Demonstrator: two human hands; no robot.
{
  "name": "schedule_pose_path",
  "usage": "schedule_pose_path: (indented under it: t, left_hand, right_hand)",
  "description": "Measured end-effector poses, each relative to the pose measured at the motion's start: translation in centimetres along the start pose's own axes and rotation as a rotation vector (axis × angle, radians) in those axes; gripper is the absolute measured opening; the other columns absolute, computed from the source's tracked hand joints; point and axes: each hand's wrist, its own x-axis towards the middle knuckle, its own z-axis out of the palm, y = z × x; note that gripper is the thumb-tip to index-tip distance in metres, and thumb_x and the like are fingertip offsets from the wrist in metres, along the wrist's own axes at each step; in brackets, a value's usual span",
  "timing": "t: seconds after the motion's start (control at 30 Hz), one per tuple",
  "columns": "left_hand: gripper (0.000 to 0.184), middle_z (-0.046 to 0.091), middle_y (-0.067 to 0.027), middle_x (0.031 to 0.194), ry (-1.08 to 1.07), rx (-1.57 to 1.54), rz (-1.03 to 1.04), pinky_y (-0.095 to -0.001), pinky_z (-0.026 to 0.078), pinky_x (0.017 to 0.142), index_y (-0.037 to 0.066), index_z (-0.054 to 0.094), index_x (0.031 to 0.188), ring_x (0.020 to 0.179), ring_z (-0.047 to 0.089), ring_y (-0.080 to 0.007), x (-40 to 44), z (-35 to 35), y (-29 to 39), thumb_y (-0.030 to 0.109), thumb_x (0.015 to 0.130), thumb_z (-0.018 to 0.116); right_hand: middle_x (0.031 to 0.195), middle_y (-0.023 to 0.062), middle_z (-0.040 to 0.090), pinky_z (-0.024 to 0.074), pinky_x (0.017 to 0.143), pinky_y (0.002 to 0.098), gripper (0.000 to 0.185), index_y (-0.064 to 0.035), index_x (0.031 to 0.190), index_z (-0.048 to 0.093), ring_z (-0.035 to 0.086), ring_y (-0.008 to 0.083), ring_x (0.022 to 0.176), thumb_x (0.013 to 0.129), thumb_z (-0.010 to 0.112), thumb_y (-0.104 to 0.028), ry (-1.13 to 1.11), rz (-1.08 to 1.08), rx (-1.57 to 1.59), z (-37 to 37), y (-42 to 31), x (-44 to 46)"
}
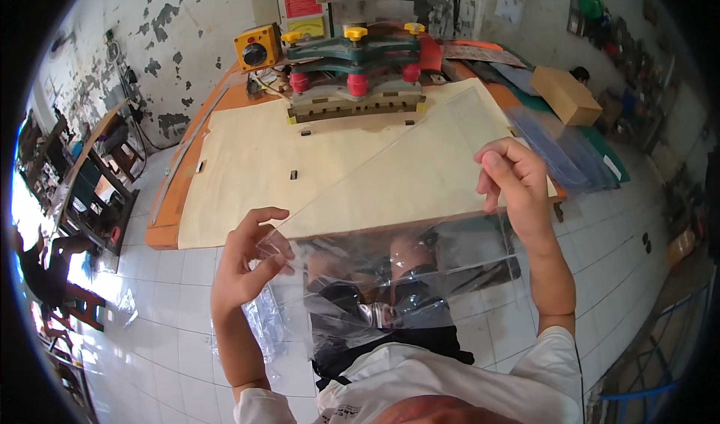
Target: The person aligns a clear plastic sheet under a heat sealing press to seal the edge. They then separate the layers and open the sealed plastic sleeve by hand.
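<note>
A clear plastic sheet (375, 274) stretches between my hands, in front of my lap and over the near edge of the worktable. At its left corner, my left hand (255, 259) holds the plastic between thumb and fingers. Near its right side is my right hand (516, 180), raised over the table's right front edge with thumb and fingers pinched together on the film. One long edge of the sheet runs diagonally up across the cream board (247, 154). Beyond it stands a machine head (356, 64) with yellow knobs and red posts.
A yellow box with a black dial (257, 49) stands left of the machine. A cardboard box (566, 95) and stacked clear plastic sheets (559, 154) are at the right. Crumpled plastic (264, 323) lies low at the left. A person (49, 263) sits at the far left.
</note>
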Motion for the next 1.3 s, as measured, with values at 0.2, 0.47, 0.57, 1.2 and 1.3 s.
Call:
schedule_pose_path:
  t: [0.2,0.47,0.57,1.2,1.3]
  left_hand:
    - [0.041,0.070,-0.0151,0.104,0.051,0.500,0.208,-0.0371,0.053,0.084,-0.002,0.062,0.116,0.095,0.069,-0.0256,3.0,0.4,2.7,0.010,0.079,0.072]
    - [0.017,0.072,-0.0106,0.087,0.001,0.471,0.215,-0.0301,0.055,0.078,-0.005,0.069,0.098,0.080,0.070,-0.0179,7.4,4.5,5.5,0.009,0.090,0.070]
    - [0.015,0.071,-0.0093,0.084,-0.022,0.405,0.194,-0.0284,0.055,0.074,-0.005,0.070,0.097,0.078,0.069,-0.0150,8.8,5.6,6.0,0.009,0.093,0.068]
    - [0.011,0.064,-0.0032,0.076,-0.092,0.349,0.108,-0.0211,0.048,0.060,-0.004,0.066,0.090,0.067,0.060,-0.0055,10.6,8.4,6.5,0.005,0.093,0.064]
    - [0.009,0.064,-0.0029,0.076,-0.138,0.393,0.112,-0.0209,0.048,0.061,-0.005,0.065,0.091,0.067,0.059,-0.0053,10.6,8.4,5.6,0.004,0.093,0.064]
  right_hand:
    - [0.071,0.0022,0.061,0.0445,0.045,0.0180,0.023,0.0017,0.097,0.064,0.056,0.0038,0.057,0.100,0.058,-0.020,-0.051,0.002,-0.001,1.2,0.6,0.4]
    - [0.078,0.0054,0.066,0.0487,0.048,0.0213,0.023,0.0039,0.096,0.064,0.065,0.0100,0.066,0.099,0.060,-0.019,-0.026,-0.099,-0.125,2.0,1.1,-0.1]
    - [0.079,0.0058,0.067,0.0493,0.048,0.0216,0.022,0.0039,0.095,0.064,0.066,0.0103,0.066,0.098,0.061,-0.017,-0.028,-0.116,-0.120,1.9,1.5,0.0]
    - [0.070,0.0076,0.066,0.0505,0.058,0.0251,0.018,0.0041,0.092,0.063,0.065,0.0124,0.063,0.098,0.058,-0.012,-0.119,-0.200,-0.076,2.5,4.0,1.1]
    - [0.073,0.0073,0.065,0.0504,0.060,0.0243,0.023,0.0036,0.090,0.062,0.064,0.0108,0.065,0.101,0.055,-0.015,-0.186,-0.082,-0.070,2.7,3.6,1.4]
